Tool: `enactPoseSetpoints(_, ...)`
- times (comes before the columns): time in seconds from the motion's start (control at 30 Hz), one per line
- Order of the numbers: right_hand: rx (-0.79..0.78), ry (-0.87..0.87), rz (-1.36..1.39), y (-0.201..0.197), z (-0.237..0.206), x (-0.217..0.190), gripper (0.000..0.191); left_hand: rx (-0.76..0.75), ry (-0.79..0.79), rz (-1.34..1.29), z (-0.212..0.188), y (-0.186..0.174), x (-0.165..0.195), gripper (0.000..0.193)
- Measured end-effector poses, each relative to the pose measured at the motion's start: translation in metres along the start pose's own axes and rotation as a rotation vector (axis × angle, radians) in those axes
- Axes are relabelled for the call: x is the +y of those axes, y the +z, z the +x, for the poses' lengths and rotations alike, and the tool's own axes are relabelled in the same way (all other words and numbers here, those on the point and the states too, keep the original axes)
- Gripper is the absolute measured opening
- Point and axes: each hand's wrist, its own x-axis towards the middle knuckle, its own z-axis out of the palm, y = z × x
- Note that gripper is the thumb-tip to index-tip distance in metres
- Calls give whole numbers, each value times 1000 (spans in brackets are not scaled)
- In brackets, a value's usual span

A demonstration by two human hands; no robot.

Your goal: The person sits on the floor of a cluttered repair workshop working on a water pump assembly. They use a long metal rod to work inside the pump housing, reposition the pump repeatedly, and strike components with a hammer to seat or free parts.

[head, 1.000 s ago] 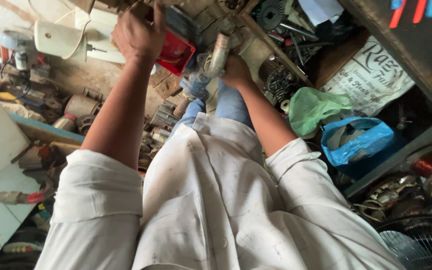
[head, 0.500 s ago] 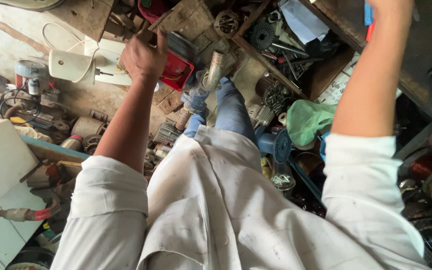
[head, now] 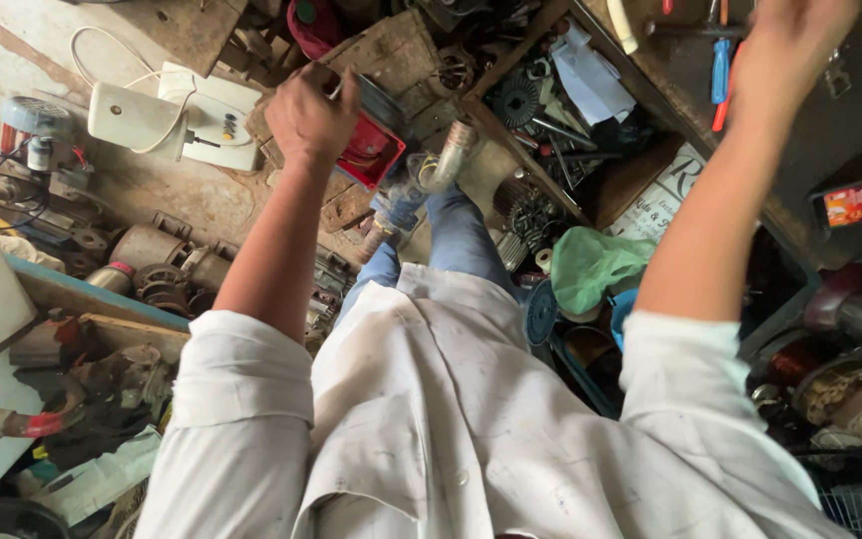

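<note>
My left hand (head: pixel 309 115) is stretched out over a red box (head: pixel 371 155) and worn wooden boards, its fingers curled round a thin metal piece that pokes out by the thumb. My right hand (head: pixel 795 45) is raised at the top right against a dark shelf, close to hanging screwdrivers (head: pixel 720 75); its fingertips run past the frame's edge. A grey metal cylinder part (head: pixel 449 158) rests by my knees in blue jeans (head: pixel 456 235), with no hand on it. I wear a stained white shirt.
A white power unit with cables (head: pixel 167 120) lies at left beside motor parts (head: pixel 157 265). A wooden crate of gears and scrap (head: pixel 551 120), a green bag (head: pixel 591 269) and copper-wound motors (head: pixel 850 389) crowd the right. A blue-edged bench (head: pixel 72 294) stands at left.
My right hand has left the metal cylinder by my knees and risen to the shelf at the upper right. My left hand has stayed near the red box.
</note>
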Motion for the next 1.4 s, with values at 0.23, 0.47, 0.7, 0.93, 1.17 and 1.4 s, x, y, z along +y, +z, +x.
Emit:
enactPoseSetpoints(0.23, -1192, 456, 444, 66, -203, -52, 61, -70, -35, 18, 0, -16, 13, 41)
enactPoseSetpoints(0.47, -1357, 59, 173, 120, -221, -75, 39, 40, -31, -100, -4, -8, -5, 39)
enactPoseSetpoints(0.7, -1599, 116, 127, 142, -202, -59, 42, 445, -344, -917, -162, -7, -70, 75)
enactPoseSetpoints(0.93, -1491, 482, 217, 138, -221, -42, 47, -312, -1286, -1440, -256, 31, -35, 64)
enactPoseSetpoints(1.17, -1405, 710, 397, 138, -233, -67, 47, 67, -1055, -1609, -224, 21, -26, 53)
enactPoseSetpoints(1.4, -1624, 406, 663, 126, -303, -112, 54, 182, -738, -1173, -148, -29, -134, 49)
